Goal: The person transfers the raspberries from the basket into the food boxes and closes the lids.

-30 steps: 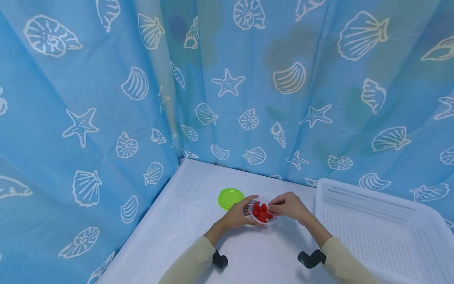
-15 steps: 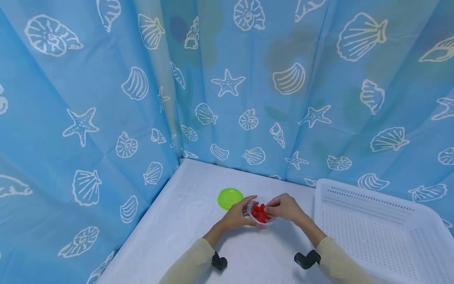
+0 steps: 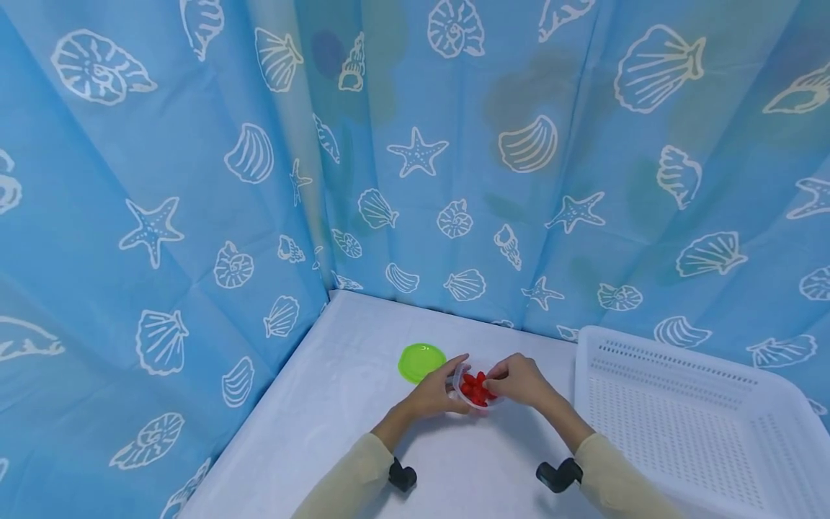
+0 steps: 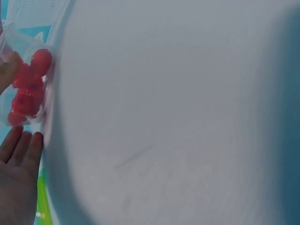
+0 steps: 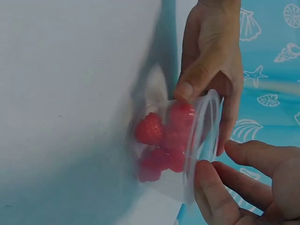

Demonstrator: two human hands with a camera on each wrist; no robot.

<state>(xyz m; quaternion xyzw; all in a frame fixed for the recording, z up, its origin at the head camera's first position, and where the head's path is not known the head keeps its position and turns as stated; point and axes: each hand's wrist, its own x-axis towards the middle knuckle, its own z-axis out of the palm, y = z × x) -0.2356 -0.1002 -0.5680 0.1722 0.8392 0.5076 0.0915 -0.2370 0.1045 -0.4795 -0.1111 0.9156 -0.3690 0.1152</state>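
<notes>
A clear plastic cup (image 5: 187, 188), tilted with its mouth toward the person, holds several red berries (image 3: 472, 389). My left hand (image 3: 429, 394) grips it from the left; in the right wrist view the thumb lies on one side of the cup and the fingers on the other. The left wrist view shows the berries (image 4: 29, 96) through the wall. At the cup's mouth is my right hand (image 3: 520, 380), its bent fingertips (image 5: 205, 169) right at the rim. I cannot tell whether they pinch a berry. A round green lid (image 3: 421, 362) lies behind my left hand.
A large white perforated plastic basket (image 3: 586, 360) stands on the white-covered table (image 3: 363, 339) to the right. Blue curtains (image 3: 415, 238) with white shell prints rise along the table's back and left edges. Each wrist carries a black camera mount (image 3: 403, 476).
My right hand has moved a little left, bringing its fingertips further over the berries. My left hand and the cup stay nearly in place; the view shifts only slightly.
</notes>
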